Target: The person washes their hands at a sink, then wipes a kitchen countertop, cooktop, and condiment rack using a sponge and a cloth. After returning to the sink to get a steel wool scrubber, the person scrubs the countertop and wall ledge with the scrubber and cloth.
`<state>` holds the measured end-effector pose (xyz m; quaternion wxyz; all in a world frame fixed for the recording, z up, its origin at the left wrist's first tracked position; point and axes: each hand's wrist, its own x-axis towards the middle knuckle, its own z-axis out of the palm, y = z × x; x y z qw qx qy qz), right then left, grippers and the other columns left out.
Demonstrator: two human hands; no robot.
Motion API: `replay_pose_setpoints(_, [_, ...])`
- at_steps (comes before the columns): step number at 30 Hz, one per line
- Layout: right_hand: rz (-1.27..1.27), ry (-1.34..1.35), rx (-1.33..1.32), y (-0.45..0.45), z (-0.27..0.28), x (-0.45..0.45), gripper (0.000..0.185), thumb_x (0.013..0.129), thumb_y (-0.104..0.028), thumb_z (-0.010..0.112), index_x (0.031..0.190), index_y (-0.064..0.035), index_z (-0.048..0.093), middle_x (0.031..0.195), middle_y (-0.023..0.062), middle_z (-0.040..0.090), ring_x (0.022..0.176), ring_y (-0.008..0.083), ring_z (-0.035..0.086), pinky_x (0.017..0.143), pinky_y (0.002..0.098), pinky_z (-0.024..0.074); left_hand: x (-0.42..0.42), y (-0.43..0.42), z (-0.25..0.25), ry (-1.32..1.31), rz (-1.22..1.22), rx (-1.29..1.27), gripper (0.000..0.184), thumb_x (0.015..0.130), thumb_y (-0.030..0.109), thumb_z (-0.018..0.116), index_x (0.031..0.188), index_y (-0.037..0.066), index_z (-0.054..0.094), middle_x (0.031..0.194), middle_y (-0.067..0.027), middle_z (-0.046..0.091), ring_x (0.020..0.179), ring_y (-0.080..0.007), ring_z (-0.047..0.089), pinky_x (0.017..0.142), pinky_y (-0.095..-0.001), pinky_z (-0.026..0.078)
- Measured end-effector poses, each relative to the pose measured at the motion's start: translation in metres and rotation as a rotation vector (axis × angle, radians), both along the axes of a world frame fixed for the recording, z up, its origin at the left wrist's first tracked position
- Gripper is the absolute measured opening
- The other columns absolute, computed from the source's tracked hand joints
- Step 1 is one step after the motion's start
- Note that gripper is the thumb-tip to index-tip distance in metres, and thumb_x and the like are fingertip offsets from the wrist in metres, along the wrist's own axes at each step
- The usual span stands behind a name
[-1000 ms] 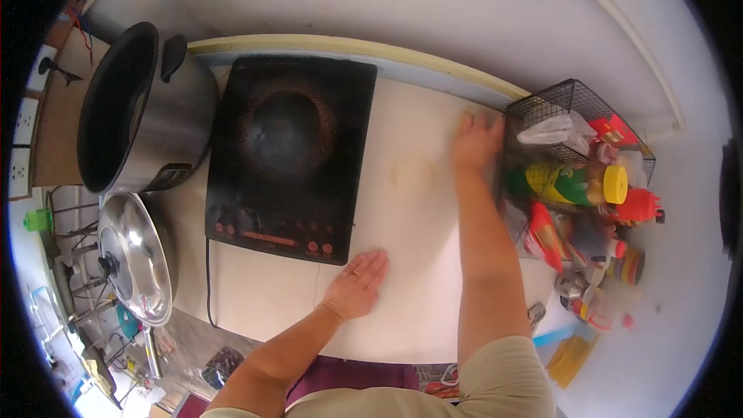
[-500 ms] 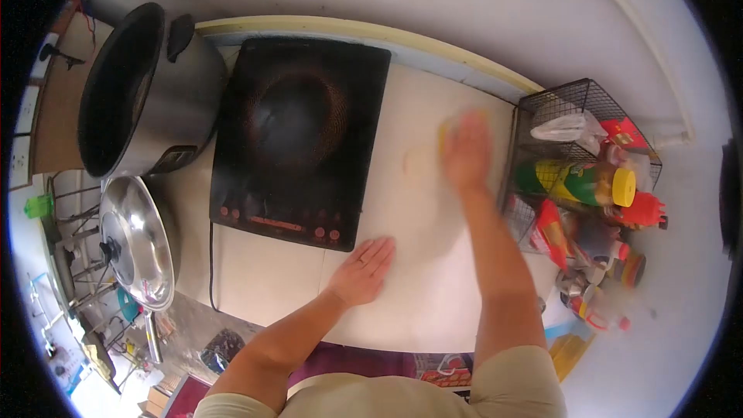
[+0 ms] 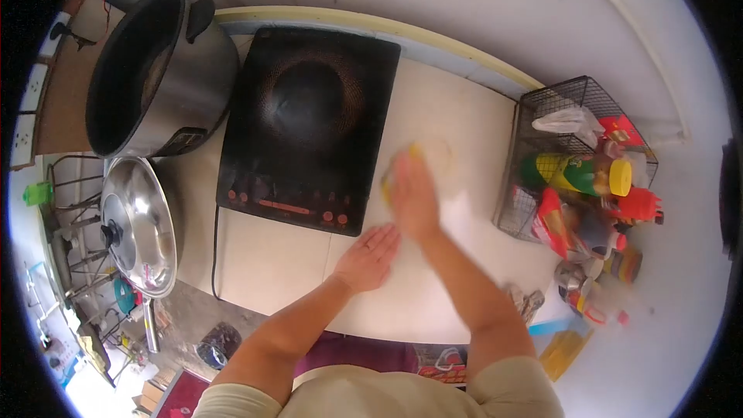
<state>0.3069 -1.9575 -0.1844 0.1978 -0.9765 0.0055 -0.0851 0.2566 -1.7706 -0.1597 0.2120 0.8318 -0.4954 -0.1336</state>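
My right hand (image 3: 414,193) presses flat on a yellow sponge (image 3: 385,186), mostly hidden beneath the palm and fingers, on the pale countertop (image 3: 472,108). It is right of the black induction cooktop (image 3: 309,108) and slightly blurred. My left hand (image 3: 368,259) lies palm down with fingers stretched out, just off the cooktop's front right corner. It holds nothing, and its fingertips are close to my right wrist. A faint wet-looking ring shows on the counter above my right hand.
Left of the cooktop stands a large pot (image 3: 186,85), with a steel pan lid (image 3: 143,224) below it. A wire basket (image 3: 526,139) with bottles and packets borders the right side. A black cord (image 3: 216,255) hangs over the front edge.
My right hand has slid left and toward me with the sponge, from near the wire basket to beside the cooktop. My left hand stays on the counter. The view has shifted slightly.
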Motion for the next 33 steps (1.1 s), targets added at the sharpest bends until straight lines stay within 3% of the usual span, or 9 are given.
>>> replay_pose_setpoints(3, [0.195, 0.081, -0.100, 0.004, 0.012, -0.027, 0.048, 0.087, -0.016, 0.047, 0.131, -0.0011, 0.042, 0.136, 0.0158, 0.042, 0.124, 0.0322, 0.042, 0.106, 0.0452, 0.0291, -0.005, 0.004, -0.002, 0.007, -0.013, -0.009, 0.064, 0.070, 0.022, 0.056, 0.127, -0.002, 0.042, 0.140, -0.0155, 0.034, 0.132, -0.0271, 0.031, 0.111, -0.0411, 0.022])
replay_pose_setpoints(8, [-0.126, -0.017, -0.292, -0.054, -0.007, 0.058, 0.047, 0.092, -0.019, 0.041, 0.134, 0.0002, 0.036, 0.138, 0.0167, 0.039, 0.127, 0.0327, 0.038, 0.106, 0.0466, 0.0275, -0.002, 0.002, 0.000, 0.002, 0.001, -0.023, 0.063, 0.070, 0.022, 0.057, 0.126, -0.002, 0.044, 0.138, -0.0159, 0.037, 0.130, -0.0272, 0.032, 0.110, -0.0421, 0.024])
replay_pose_setpoints(11, [0.052, 0.027, -0.006, -0.002, 0.001, -0.013, 0.047, 0.091, -0.018, 0.042, 0.134, -0.0003, 0.036, 0.139, 0.0162, 0.038, 0.127, 0.0326, 0.038, 0.107, 0.0454, 0.0269, 0.000, 0.001, 0.001, 0.009, 0.001, -0.057, 0.063, 0.069, 0.022, 0.058, 0.125, -0.002, 0.044, 0.137, -0.0155, 0.039, 0.130, -0.0274, 0.033, 0.110, -0.0422, 0.024])
replay_pose_setpoints(14, [0.270, 0.131, -0.203, 0.002, 0.010, -0.033, 0.049, 0.089, -0.018, 0.045, 0.134, -0.0005, 0.037, 0.139, 0.0158, 0.038, 0.128, 0.0329, 0.037, 0.107, 0.0441, 0.0267, -0.001, 0.002, 0.004, 0.021, -0.016, -0.015, 0.063, 0.068, 0.021, 0.060, 0.125, -0.002, 0.045, 0.136, -0.0150, 0.040, 0.130, -0.0270, 0.034, 0.109, -0.0421, 0.025])
replay_pose_setpoints(19, [-0.057, 0.043, -0.267, -0.057, -0.007, 0.061, 0.050, 0.089, -0.018, 0.046, 0.134, -0.0010, 0.037, 0.139, 0.0164, 0.037, 0.130, 0.0325, 0.034, 0.107, 0.0437, 0.0265, -0.001, 0.003, 0.002, -0.012, 0.019, -0.071, 0.062, 0.068, 0.020, 0.060, 0.124, -0.003, 0.046, 0.135, -0.0147, 0.041, 0.128, -0.0271, 0.037, 0.109, -0.0414, 0.027])
replay_pose_setpoints(22, [-0.169, 0.034, -0.259, -0.059, -0.011, 0.019, 0.053, 0.087, -0.017, 0.047, 0.135, 0.0005, 0.035, 0.140, 0.0198, 0.034, 0.131, 0.0364, 0.029, 0.108, 0.0443, 0.0243, -0.003, 0.006, 0.002, 0.016, 0.013, -0.071, 0.062, 0.067, 0.019, 0.059, 0.123, -0.003, 0.046, 0.134, -0.0152, 0.041, 0.127, -0.0274, 0.038, 0.109, -0.0410, 0.027])
replay_pose_setpoints(27, [0.005, 0.226, -0.112, -0.014, 0.033, -0.057, 0.061, 0.084, -0.020, 0.052, 0.136, 0.0042, 0.031, 0.142, 0.0253, 0.027, 0.132, 0.0414, 0.024, 0.108, 0.0475, 0.0215, -0.002, 0.005, -0.002, 0.021, 0.057, -0.124, 0.060, 0.067, 0.018, 0.060, 0.121, -0.005, 0.046, 0.133, -0.0177, 0.041, 0.126, -0.0289, 0.038, 0.108, -0.0411, 0.029])
replay_pose_setpoints(31, [-0.211, 0.043, -0.362, -0.087, -0.026, 0.037, 0.065, 0.086, -0.029, 0.051, 0.138, 0.0034, 0.028, 0.144, 0.0238, 0.024, 0.133, 0.0404, 0.024, 0.109, 0.0469, 0.0181, 0.003, 0.004, 0.003, -0.046, 0.016, -0.095, 0.055, 0.067, 0.018, 0.060, 0.115, -0.007, 0.050, 0.128, -0.0197, 0.044, 0.125, -0.0312, 0.039, 0.107, -0.0415, 0.030])
replay_pose_setpoints(33, [-0.367, 0.066, -0.306, -0.094, -0.033, 0.089, 0.067, 0.087, -0.036, 0.048, 0.139, 0.0020, 0.027, 0.145, 0.0222, 0.023, 0.133, 0.0385, 0.024, 0.111, 0.0451, 0.0158, 0.000, 0.006, 0.000, -0.076, 0.026, -0.118, 0.051, 0.066, 0.018, 0.060, 0.111, -0.006, 0.052, 0.124, -0.0198, 0.046, 0.122, -0.0315, 0.041, 0.106, -0.0421, 0.031])
